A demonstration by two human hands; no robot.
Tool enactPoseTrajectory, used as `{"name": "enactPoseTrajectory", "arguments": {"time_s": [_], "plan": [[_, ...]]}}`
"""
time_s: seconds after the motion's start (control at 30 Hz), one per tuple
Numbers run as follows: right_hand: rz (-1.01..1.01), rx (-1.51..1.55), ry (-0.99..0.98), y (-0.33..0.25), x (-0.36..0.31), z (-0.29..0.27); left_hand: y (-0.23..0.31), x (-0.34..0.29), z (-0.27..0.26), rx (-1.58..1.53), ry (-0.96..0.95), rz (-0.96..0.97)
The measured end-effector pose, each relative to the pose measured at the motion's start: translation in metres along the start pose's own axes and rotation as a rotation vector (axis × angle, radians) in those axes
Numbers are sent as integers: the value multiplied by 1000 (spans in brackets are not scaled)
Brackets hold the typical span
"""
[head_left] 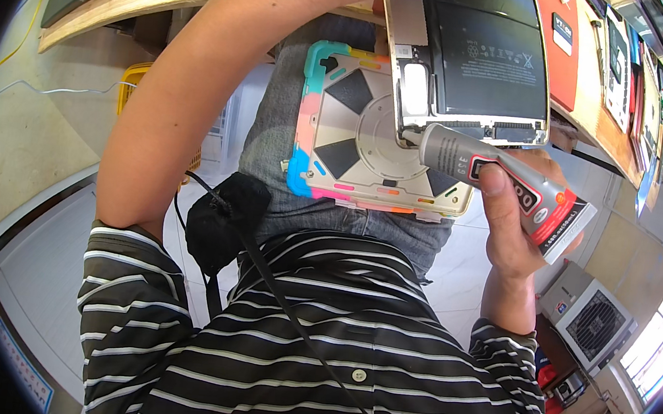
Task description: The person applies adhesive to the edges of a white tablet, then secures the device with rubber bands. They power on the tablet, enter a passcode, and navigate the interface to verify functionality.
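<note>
Grey-and-red crimp-ended tube (526, 192), likely light and squeezable, best taken mid-body, is pinched by the right hand (513, 239), nozzle (412, 137) at the near left corner of the opened white-rimmed tablet (483, 46), the left hand's hold impossible to tell.

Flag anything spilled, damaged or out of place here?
Only the open silver-edged tablet shell stands out: its flat black battery is exposed, unlike an assembled tablet. The grey-and-red squeeze tube in the right hand points toward the shell's lower-left corner. No spill or clear damage is visible.
</note>
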State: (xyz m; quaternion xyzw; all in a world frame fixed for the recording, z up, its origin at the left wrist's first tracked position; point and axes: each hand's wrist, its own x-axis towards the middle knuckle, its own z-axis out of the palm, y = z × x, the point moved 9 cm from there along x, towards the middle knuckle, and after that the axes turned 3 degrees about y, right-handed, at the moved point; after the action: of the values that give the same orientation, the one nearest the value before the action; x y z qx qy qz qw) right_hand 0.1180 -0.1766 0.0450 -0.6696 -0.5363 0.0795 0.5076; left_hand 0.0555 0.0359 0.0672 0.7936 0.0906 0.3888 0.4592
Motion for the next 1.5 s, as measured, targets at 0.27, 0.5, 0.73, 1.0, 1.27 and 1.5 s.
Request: {"name": "enactPoseTrajectory", "arguments": {"time_s": [0.27,0.5,0.73,1.0,1.27,1.5], "plan": [[4,-22,1,1,-7,-3,-13,1,3,-104,13,104],[-69,-63,7,-3,-10,-4,-15,3,4,-172,10,124],[-58,-107,-21,-3,-13,-5,-3,-2,3,-149,-1,23],[-34,-119,-15,2,-18,-10,-21,4,2,-174,55,12],[1,-93,16,8,-19,-20,-27,4,2,-200,48,-34],[-50,-103,58,6,-17,-20,-19,1,1,-172,94,-63]]}}
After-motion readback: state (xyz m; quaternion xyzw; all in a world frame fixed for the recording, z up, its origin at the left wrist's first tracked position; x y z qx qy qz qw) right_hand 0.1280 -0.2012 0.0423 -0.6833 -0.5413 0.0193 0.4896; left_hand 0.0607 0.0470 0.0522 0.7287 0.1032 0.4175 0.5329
